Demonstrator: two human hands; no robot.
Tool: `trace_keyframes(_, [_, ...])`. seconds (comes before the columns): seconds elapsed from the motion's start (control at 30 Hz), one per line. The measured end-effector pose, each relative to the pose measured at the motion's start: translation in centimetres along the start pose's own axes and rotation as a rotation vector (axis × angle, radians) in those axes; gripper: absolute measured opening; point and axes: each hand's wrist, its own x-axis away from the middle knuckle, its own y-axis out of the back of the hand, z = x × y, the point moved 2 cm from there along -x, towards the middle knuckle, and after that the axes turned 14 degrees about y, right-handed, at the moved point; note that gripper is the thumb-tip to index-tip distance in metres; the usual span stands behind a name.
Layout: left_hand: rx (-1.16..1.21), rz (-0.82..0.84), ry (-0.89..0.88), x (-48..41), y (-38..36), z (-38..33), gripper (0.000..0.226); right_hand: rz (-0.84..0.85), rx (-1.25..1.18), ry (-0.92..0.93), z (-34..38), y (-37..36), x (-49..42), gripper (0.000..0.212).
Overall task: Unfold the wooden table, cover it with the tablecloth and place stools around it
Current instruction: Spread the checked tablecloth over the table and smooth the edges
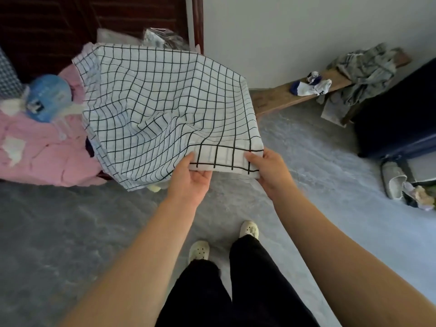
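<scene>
No legible writing anywhere; print on the round blue pack (48,97) too blurred to read.

Tablecloth (162,109): white cloth with a thin black grid, soft and rumpled, held up in the air above the grey floor (94,232), billowing away from the body, far edge over a pink bedding heap (42,149). Near corner doubled over, squares there larger and lines bolder.

Left hand (188,182): palm up under the near edge, thumb on top, pinching the cloth. Right hand (271,168): thumb over the folded corner, fingers beneath, likewise pinching the cloth. Both forearms bare.

Low wooden bench (283,95) along the white wall at right, plank worn and brown, carrying balled socks (311,86) and a crumpled grey garment (363,74). Dark blue case (401,109) beside it. Grey slipper (391,178) on the floor at far right. Below: black trousers, pale perforated clogs (199,250).
</scene>
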Motion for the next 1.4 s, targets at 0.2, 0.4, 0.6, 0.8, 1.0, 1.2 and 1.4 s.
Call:
trace_keyframes(0.2, [-0.164, 0.030, -0.013, 3.5, 3.0, -2.6, 0.014, -0.107, 0.062, 0.185, -0.2, -4.2, 6.0, 0.025])
trace_keyframes(0.4, [-0.180, 0.113, -0.001, 5.8, 5.6, -4.0, 0.026, -0.141, -0.004, 0.222, -0.1, -5.8, 10.0, 0.035])
trace_keyframes(0.6, [-0.180, 0.143, 0.026, 8.0, 7.6, -2.5, 0.031, -0.135, -0.223, 0.083, -0.7, -5.4, 13.2, 0.031])
trace_keyframes(0.8, [-0.197, 0.143, 0.003, 10.9, 10.7, 0.6, 0.028, -0.060, -0.258, 0.062, -1.4, -3.1, 17.6, 0.031])
trace_keyframes(1.0, [-0.221, 0.139, 0.000, 13.7, 14.8, 5.4, 0.019, -0.022, -0.140, 0.135, -3.4, 0.4, 24.0, 0.029])
trace_keyframes(1.2, [-0.270, 0.125, -0.005, 17.7, 19.3, 9.0, 0.020, -0.089, -0.077, 0.211, -5.4, 1.9, 31.7, 0.023])
trace_keyframes(1.4, [-0.440, 0.098, -0.015, 22.2, 23.0, 10.2, 0.012, -0.203, -0.025, 0.286, -5.9, 0.7, 39.6, 0.024])
